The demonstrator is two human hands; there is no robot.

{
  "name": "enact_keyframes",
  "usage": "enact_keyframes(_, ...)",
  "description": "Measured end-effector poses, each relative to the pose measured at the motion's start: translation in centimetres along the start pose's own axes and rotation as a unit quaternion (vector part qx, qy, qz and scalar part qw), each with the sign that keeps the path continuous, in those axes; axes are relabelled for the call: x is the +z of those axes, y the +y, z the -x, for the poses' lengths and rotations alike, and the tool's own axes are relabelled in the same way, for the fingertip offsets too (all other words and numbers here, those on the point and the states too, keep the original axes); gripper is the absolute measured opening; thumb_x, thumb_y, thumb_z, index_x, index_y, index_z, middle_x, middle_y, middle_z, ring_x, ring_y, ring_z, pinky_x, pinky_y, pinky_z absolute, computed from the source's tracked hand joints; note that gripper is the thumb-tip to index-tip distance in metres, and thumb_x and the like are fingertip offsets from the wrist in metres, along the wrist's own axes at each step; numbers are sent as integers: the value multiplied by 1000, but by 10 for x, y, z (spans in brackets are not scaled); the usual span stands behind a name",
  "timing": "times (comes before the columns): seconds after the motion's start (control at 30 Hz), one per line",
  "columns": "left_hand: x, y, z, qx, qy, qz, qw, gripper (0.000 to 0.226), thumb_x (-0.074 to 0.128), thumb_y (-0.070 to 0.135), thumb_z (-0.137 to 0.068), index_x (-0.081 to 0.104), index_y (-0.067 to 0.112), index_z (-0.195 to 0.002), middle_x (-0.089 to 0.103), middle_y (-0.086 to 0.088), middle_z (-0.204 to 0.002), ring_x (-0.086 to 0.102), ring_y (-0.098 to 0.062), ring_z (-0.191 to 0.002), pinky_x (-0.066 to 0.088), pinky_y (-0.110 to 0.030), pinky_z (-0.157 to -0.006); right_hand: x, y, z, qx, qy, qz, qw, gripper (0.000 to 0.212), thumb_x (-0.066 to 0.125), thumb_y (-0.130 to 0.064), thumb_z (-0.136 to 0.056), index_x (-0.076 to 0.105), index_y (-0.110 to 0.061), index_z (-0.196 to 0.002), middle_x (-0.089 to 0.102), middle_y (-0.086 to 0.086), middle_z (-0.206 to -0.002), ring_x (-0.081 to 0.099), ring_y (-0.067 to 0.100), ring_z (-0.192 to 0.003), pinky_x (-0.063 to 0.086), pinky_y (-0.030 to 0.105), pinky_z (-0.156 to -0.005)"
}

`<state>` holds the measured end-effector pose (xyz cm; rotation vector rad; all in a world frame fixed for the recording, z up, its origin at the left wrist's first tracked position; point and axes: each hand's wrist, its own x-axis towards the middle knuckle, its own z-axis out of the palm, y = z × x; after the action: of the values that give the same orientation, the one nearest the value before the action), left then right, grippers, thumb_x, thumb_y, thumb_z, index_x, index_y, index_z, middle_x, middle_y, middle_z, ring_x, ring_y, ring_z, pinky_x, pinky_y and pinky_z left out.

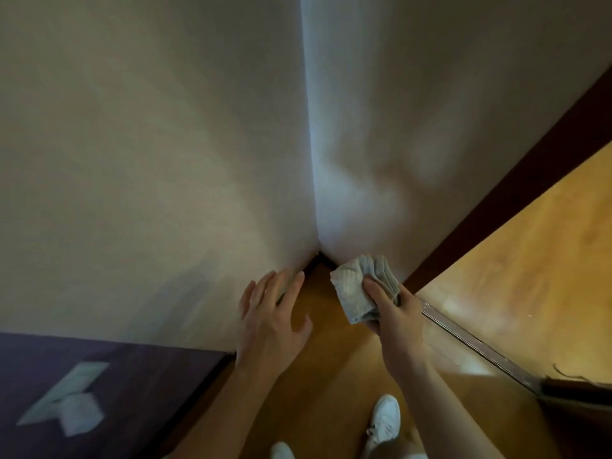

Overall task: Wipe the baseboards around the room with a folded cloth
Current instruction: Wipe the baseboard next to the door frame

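Head view: the right hand (394, 313) pinches the folded cloth (361, 286), thumb on top and fingers beneath, so its layers sit stacked and 1 flat face can meet the dark baseboard (496, 210) just right of the room corner. The left hand (271, 316) lies spread, straight fingers on the wall (165, 160), probably to brace the lean over the wooden floor (331, 359).

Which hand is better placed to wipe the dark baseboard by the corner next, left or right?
Right. The right hand grips the folded cloth, held close to the dark baseboard beside the corner. The left hand is open, holds nothing and sits by the left wall.
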<state>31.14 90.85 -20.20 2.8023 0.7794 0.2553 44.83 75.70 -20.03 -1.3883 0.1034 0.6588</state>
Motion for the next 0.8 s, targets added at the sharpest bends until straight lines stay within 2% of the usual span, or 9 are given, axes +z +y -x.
enact_keyframes(0.17, -74, 32, 9, 48, -29, -14, 998, 68, 58, 46, -81, 55, 22, -144, 55, -4, -144, 50, -26, -133, 40, -52, -111, 6, -64, 51, -8, -4, -16, 1000, 27, 74, -28, -85, 68, -14, -108, 74, 8, -95, 73, 23, -85, 58, 33, -64)
enact_keyframes(0.3, -98, 57, 4, 70, -21, -14, 997, 66, 57, 44, -81, 56, 20, -142, 56, -5, -142, 50, -26, -133, 42, -53, -108, -14, -88, 65, -11, 18, -27, 999, 25, 75, -27, -84, 69, -18, -107, 74, 7, -96, 73, 22, -87, 58, 33, -65)
enact_keyframes(0.43, -109, 99, -10, 95, -27, -14, 995, 63, 54, 43, -86, 55, 20, -144, 56, -5, -142, 51, -26, -132, 41, -51, -109, -48, -112, 69, -22, 46, -44, 998, 14, 75, -25, -84, 72, -22, -98, 75, 8, -93, 73, 24, -84, 58, 33, -63)
enact_keyframes(0.53, -111, 133, -20, 122, -36, -6, 992, 60, 62, 40, -88, 54, 20, -145, 55, -6, -144, 50, -26, -132, 42, -50, -108, -80, -132, 71, -22, 74, -72, 994, 9, 75, -24, -84, 74, -24, -94, 76, 6, -91, 74, 23, -83, 59, 33, -62)
enact_keyframes(0.7, -102, 188, -38, 170, -58, -10, 984, 60, 61, 43, -90, 51, 24, -146, 51, -4, -146, 46, -24, -135, 41, -49, -109, -138, -150, 75, -19, 132, -105, 986, 23, 75, -24, -84, 68, -16, -104, 76, 6, -93, 74, 23, -85, 58, 32, -59)
enact_keyframes(0.8, -91, 221, -46, 201, -70, 14, 977, 60, 61, 42, -90, 50, 25, -146, 51, -3, -145, 45, -24, -135, 42, -50, -108, -174, -148, 78, -17, 184, -128, 974, 24, 76, -25, -83, 68, -16, -104, 75, 8, -94, 74, 25, -85, 58, 34, -60)
